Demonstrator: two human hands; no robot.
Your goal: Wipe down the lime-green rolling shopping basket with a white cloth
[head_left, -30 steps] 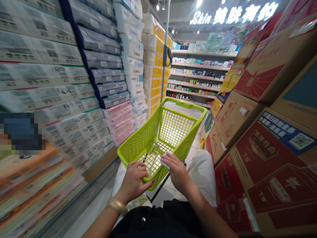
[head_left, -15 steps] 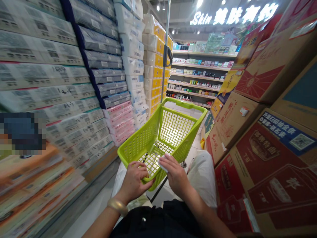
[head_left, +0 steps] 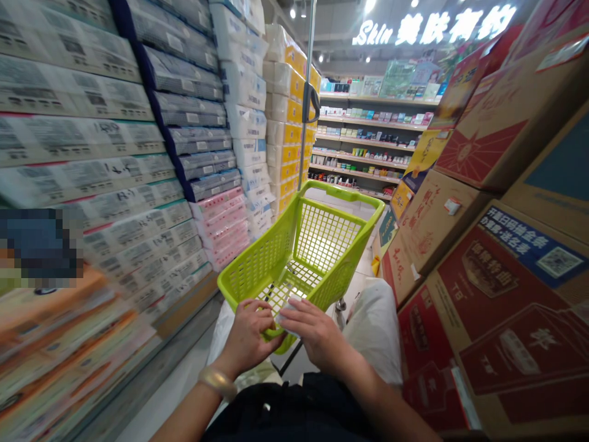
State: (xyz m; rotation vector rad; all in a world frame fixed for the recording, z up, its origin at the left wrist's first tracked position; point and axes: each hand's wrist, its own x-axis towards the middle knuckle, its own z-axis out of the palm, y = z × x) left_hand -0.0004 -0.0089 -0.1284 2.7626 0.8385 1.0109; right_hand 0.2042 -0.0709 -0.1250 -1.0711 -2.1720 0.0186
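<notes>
Head cam view down a tight shop aisle. Biggest stuff first: stacked tissue packs [head_left: 115, 141] wall off the left side, cardboard boxes [head_left: 506, 202] lean in on the right, and a shelf of small bottles and tubes [head_left: 368, 144] sits far down the aisle under a lit sign.

Between them is a lime-green basket cart [head_left: 317, 245], mesh sides, nothing visible inside, with its near rim right at the person's lap.

Left hand [head_left: 248, 334] is on that near rim, fingers curled over the edge and gripping it, a gold bangle [head_left: 219, 382] on the wrist. Right hand [head_left: 313, 334] is just beside it, almost touching, with its fingers pressed together flat on a small white cloth [head_left: 283, 316] held against the rim's inner edge. Only a bit of the cloth shows past the fingertips.

Looks like the rim is being wiped, with the left hand bracing the cart. Probably about midway along the near edge. Next stretch would need the cloth kept flat under the fingers while sliding along, and the left hand is sitting right in that path.
</notes>
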